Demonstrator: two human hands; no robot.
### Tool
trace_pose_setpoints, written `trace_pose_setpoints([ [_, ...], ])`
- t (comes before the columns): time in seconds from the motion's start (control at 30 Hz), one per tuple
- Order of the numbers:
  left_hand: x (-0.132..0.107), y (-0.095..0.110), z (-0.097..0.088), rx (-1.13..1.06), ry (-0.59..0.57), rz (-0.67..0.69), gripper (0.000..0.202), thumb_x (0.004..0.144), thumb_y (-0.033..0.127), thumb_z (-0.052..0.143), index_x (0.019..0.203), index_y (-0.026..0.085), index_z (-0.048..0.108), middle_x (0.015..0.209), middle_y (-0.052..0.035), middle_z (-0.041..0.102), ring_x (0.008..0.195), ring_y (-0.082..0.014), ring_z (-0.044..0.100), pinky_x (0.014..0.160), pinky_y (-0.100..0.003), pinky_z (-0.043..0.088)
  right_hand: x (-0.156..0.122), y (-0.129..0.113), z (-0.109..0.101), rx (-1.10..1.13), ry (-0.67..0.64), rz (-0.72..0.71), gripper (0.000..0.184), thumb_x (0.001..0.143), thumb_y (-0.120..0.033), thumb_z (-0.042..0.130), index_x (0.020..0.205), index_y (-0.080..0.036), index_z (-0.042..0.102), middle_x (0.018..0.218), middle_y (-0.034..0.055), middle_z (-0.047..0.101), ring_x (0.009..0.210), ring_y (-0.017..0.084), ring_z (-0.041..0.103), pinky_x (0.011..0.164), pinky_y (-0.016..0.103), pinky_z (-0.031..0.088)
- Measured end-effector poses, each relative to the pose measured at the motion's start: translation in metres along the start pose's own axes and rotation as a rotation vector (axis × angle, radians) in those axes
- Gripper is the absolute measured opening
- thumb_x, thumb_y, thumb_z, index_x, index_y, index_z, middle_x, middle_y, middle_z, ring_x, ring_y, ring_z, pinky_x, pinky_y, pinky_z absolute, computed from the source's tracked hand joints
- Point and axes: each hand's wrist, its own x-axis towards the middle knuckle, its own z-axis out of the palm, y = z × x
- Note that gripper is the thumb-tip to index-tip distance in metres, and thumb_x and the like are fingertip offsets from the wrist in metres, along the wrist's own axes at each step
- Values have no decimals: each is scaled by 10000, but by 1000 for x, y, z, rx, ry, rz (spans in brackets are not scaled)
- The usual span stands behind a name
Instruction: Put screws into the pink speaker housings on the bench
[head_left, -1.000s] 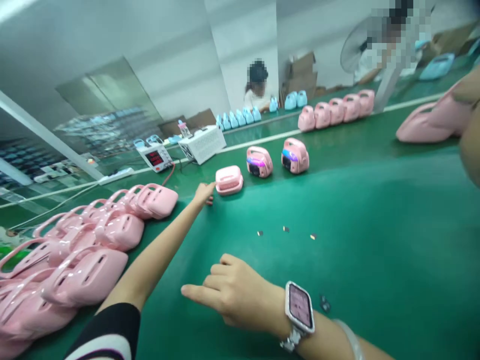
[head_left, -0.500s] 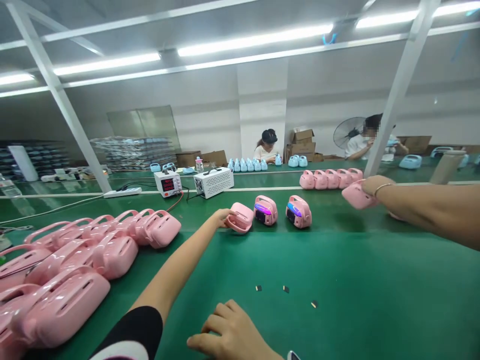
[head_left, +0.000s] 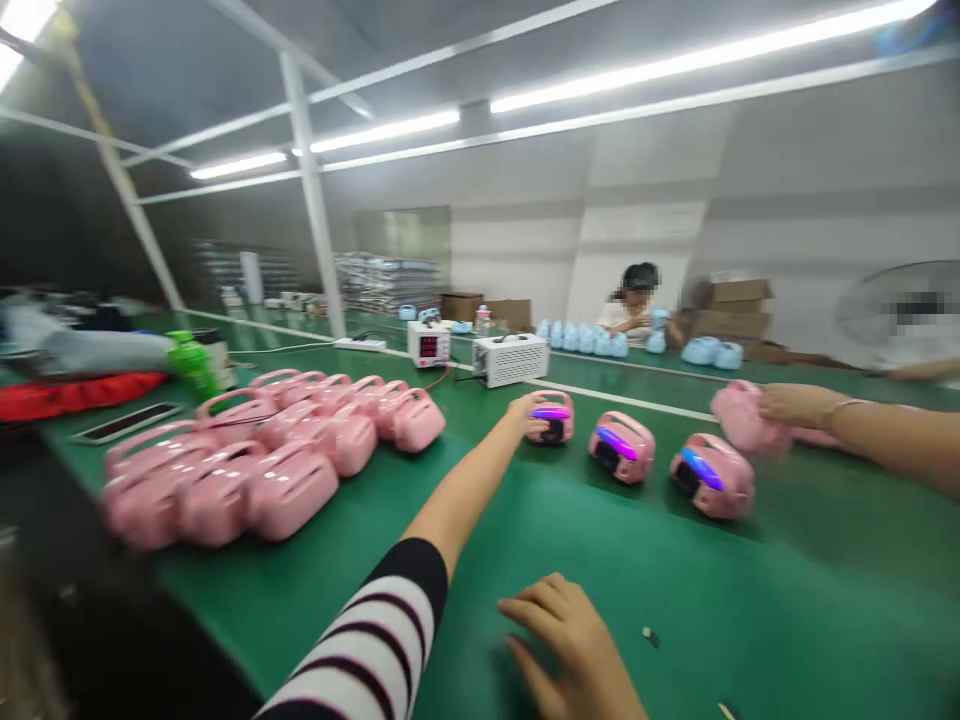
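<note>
My left hand (head_left: 527, 418), at the end of a striped sleeve, grips the left side of a pink portable speaker (head_left: 557, 432). That speaker stands upright with a purple light strip glowing on its front. To its right are two more lit ones, a pink speaker with a purple strip (head_left: 630, 455) and another with a blue strip (head_left: 724, 490). Low in the view, my right hand (head_left: 570, 640) hovers over the green table (head_left: 480, 530), fingers spread and holding nothing. Beside it lies a small dark memory card (head_left: 651, 637); a second card (head_left: 727, 710) shows at the bottom edge.
Rows of pink speakers (head_left: 292, 490) cover the left side. A co-worker's hand (head_left: 799, 405) holds a blurred pink speaker at right. Behind stand a power supply (head_left: 429, 345) and a white vented box (head_left: 511, 360). A green bottle (head_left: 191, 365) and a phone (head_left: 127, 423) lie farther left.
The view has swung left. The speaker in my left hand has turned from its plain side to its lit front and now stands upright. My right hand stays low, its fingers more spread.
</note>
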Motion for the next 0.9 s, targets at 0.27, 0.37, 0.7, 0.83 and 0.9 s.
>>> trace_pose_setpoints([
  [0.27,2,27,-152,921,372,299,410,886,305,617,1263,164,540,1400,-122,460,1277,-311,445,1044,-570,378,-10,32,-15,31,95,156,241,889,-198,556,1099,-236,667,750,7,699,668,159,647,618,263,526],
  [0.37,-5,27,-178,1151,303,431,431,865,330,641,1255,168,552,1382,-115,482,1294,-313,424,1076,-578,322,-9,34,-11,41,143,367,205,893,-305,548,955,-224,725,751,34,711,665,183,654,616,296,531],
  [0.7,5,51,-178,1225,356,257,306,827,273,681,1092,133,622,1247,-115,576,1221,-301,493,1045,-570,350,-17,49,-37,-86,18,780,288,783,-371,556,923,-201,743,757,69,703,697,240,629,686,390,509],
  [0.83,-16,50,-189,1136,230,263,254,776,162,700,1020,121,643,923,-56,648,869,-203,623,805,-356,499,-24,62,-48,-133,-30,917,235,729,-336,594,802,-200,770,682,67,666,631,229,595,635,373,465],
  [0.9,-37,44,-183,1043,152,336,389,728,113,708,1108,137,626,768,-10,606,705,-164,591,671,-268,467,-24,62,-49,-88,-65,936,219,726,-358,633,805,-221,785,744,63,680,663,218,594,640,354,455],
])
